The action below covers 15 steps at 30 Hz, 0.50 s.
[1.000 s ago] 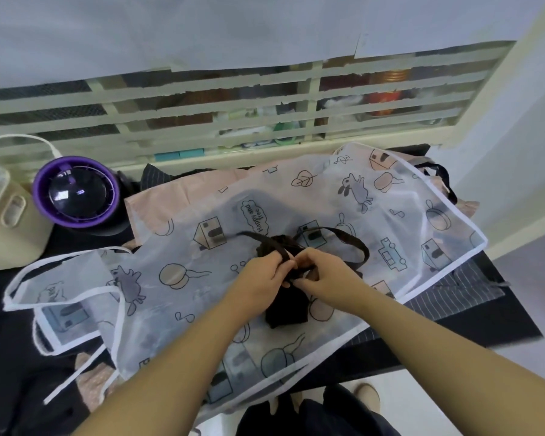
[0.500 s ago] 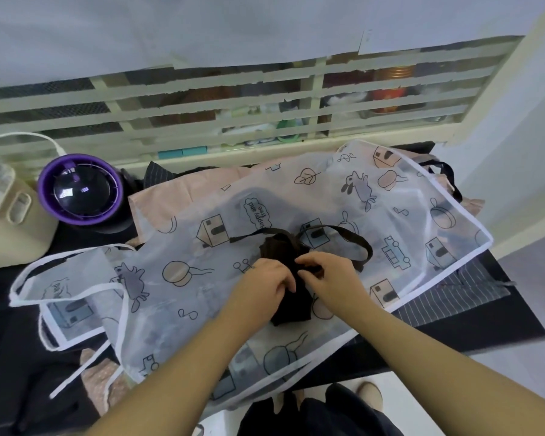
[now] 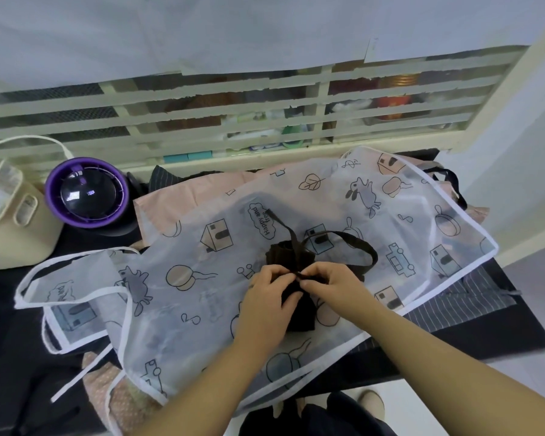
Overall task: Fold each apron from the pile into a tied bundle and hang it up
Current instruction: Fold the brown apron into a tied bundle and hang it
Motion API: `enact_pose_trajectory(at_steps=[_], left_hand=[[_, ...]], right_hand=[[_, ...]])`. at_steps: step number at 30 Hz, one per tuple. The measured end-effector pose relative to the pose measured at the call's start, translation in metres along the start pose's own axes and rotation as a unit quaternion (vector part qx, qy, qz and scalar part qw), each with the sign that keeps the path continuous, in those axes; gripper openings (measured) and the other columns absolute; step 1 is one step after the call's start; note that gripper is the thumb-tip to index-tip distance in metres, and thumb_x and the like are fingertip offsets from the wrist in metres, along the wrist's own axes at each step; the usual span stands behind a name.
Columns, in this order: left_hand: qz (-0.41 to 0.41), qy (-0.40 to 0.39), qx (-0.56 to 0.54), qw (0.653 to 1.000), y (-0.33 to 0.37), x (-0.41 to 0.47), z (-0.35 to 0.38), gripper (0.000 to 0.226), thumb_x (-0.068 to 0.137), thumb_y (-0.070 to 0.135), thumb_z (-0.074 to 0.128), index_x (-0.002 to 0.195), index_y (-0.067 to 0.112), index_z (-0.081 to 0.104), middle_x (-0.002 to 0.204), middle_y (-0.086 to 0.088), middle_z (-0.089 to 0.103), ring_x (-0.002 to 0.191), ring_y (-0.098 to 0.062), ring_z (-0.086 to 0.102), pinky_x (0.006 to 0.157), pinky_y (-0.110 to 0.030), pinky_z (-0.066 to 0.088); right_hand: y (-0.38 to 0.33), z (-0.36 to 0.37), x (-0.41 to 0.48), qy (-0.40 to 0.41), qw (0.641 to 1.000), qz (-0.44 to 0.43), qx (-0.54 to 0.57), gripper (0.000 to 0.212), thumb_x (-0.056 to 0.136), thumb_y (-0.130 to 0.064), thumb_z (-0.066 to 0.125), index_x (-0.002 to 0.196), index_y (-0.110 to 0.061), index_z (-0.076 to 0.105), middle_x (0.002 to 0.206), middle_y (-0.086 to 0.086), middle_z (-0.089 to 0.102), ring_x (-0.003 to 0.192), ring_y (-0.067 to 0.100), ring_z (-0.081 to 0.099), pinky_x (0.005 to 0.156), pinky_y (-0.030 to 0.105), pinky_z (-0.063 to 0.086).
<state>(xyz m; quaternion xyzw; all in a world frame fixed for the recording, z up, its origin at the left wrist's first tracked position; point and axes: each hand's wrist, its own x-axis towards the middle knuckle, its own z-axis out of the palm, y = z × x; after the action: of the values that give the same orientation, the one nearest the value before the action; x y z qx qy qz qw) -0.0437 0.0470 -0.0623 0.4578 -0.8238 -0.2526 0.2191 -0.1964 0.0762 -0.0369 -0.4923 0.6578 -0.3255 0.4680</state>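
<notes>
Tying step: the left hand [image 3: 268, 298] and the right hand [image 3: 331, 284] are pinching the dark strap [image 3: 294, 250] at the waist of the dark apron bundle [image 3: 301, 317], with their fingertips meeting at the knot point and both grips clamped on the strap.
Bundle position: it is lying on the printed translucent apron [image 3: 202, 278], near the front edge, between both hands.
Strap slack: a strap loop [image 3: 357, 240] is arching right of the bundle, and the free end is trailing up and left.
Progress: folding is looking complete. The tie is judged under way and not yet cinched. Hanging is remaining.
Pile remaining: the printed apron, a pink apron [image 3: 186, 199] and a striped apron [image 3: 453, 309] are lying flat and unfolded.
Surface: a dark table [image 3: 501, 336] is carrying the pile.
Far left: a purple round appliance [image 3: 87, 191] and a cream container [image 3: 13, 234] are standing together.
Room: a slatted grille [image 3: 233, 116] under a white sheet [image 3: 233, 33] is running behind the table, and a pale wall [image 3: 532, 152] is rising at right.
</notes>
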Motion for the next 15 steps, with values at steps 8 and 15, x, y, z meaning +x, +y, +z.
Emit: enact_pose_trajectory(at_steps=[8,15], left_hand=[[-0.050,-0.004,-0.054,0.997,-0.003,0.009,0.002,0.029,0.087,0.033,0.066,0.109,0.014,0.067,0.104,0.009,0.048,0.100,-0.010,0.048,0.086,-0.021,0.042],[-0.033,-0.004,-0.049,0.998,-0.002,0.006,0.007,0.033,0.089,0.028,0.064,0.120,0.018,0.064,0.108,0.014,0.043,0.103,-0.006,0.044,0.088,-0.018,0.038]], right_hand=[[-0.003,-0.006,0.004,-0.021,1.000,0.019,0.009,0.007,0.091,-0.016,0.060,0.097,-0.019,0.063,0.086,-0.006,0.069,0.081,0.001,0.065,0.073,0.012,0.049],[0.000,-0.012,0.010,-0.067,0.994,0.084,0.032,0.011,0.095,-0.022,0.056,0.097,-0.019,0.067,0.091,-0.002,0.067,0.089,0.011,0.064,0.085,0.026,0.052]])
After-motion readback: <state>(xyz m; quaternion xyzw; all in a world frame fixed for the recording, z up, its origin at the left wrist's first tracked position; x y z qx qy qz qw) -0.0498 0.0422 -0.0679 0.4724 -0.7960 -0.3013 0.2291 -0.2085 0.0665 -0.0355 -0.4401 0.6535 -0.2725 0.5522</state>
